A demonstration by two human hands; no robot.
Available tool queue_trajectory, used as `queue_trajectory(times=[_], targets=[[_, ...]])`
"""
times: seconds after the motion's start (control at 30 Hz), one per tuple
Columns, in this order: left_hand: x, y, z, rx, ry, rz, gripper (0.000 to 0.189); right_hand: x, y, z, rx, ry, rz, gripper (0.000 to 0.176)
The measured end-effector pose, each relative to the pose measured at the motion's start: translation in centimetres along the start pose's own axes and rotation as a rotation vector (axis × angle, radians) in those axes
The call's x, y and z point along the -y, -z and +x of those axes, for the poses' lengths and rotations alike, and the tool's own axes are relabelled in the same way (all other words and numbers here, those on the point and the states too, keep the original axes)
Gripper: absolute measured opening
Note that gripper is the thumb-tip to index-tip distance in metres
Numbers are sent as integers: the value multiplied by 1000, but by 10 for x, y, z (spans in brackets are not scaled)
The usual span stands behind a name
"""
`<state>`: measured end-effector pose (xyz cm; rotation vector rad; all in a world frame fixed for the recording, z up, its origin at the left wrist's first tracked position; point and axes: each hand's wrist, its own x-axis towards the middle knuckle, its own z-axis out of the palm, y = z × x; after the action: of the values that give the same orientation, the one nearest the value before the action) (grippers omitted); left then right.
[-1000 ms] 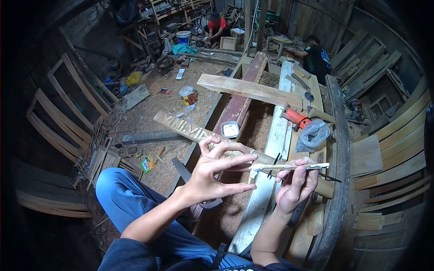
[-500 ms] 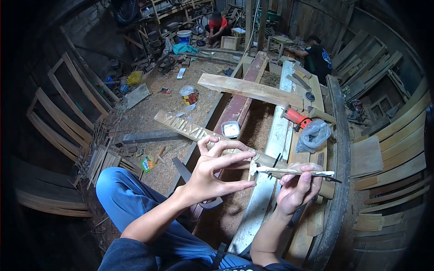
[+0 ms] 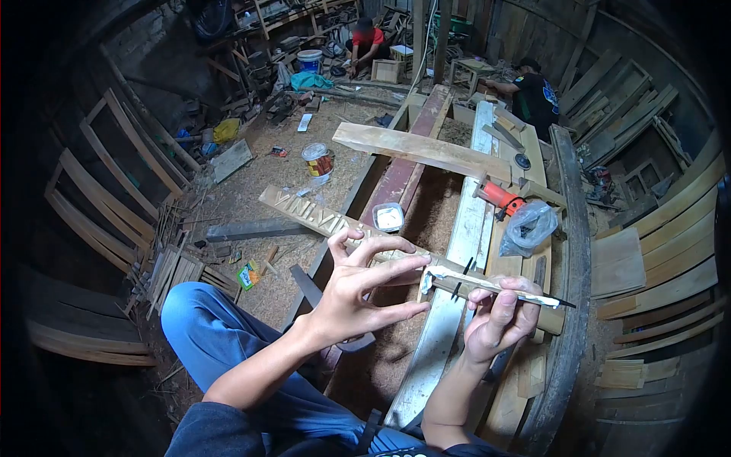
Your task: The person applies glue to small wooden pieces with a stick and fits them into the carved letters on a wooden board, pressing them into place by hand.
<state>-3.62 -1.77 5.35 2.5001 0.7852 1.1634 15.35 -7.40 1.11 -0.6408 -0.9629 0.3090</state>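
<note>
My left hand [image 3: 358, 278] pinches a small pale wooden piece [image 3: 425, 286] between thumb and fingertips, white paste on its edge. In my right hand [image 3: 502, 316] is a thin stick [image 3: 487, 285] smeared with white paste, its left end right at the small piece. A slim black strip with short cross bars [image 3: 461, 279] runs along the stick, and its dark tip sticks out on the right. Beneath both hands lies a board with raised wooden letters [image 3: 304, 212], partly hidden by the left hand. A small tub of white paste [image 3: 388, 218] stands just beyond it.
An orange power tool [image 3: 499, 198] and a plastic bag [image 3: 529, 228] lie on the bench at right. A wide plank [image 3: 426, 148] crosses the bench beams. A can [image 3: 317, 160] stands on the sawdust floor. Two people [image 3: 367, 46] [image 3: 535, 95] crouch at the back.
The stick has tilted and shifted in my right hand, its pasted left end now higher against the small wooden piece. My left hand has stayed nearly still.
</note>
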Motion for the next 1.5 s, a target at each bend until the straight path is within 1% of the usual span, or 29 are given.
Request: queue_trajectory(times=[0.33, 0.53, 0.73, 1.0, 1.5], targets=[[0, -2, 0, -1, 22, 2, 60, 0, -2, -2, -21, 7, -16, 20], [1, -3, 0, 5, 49, -10, 60, -4, 4, -4, 10, 39, -19, 21], [0, -3, 1, -3, 36, 8, 62, -5, 0, -6, -23, 50, -24, 21], [2, -4, 1, -2, 52, 18, 63, -5, 1, -5, 67, 96, -29, 21], [3, -6, 1, 6, 70, 10, 64, -8, 2, -4, 91, 120, -2, 21]])
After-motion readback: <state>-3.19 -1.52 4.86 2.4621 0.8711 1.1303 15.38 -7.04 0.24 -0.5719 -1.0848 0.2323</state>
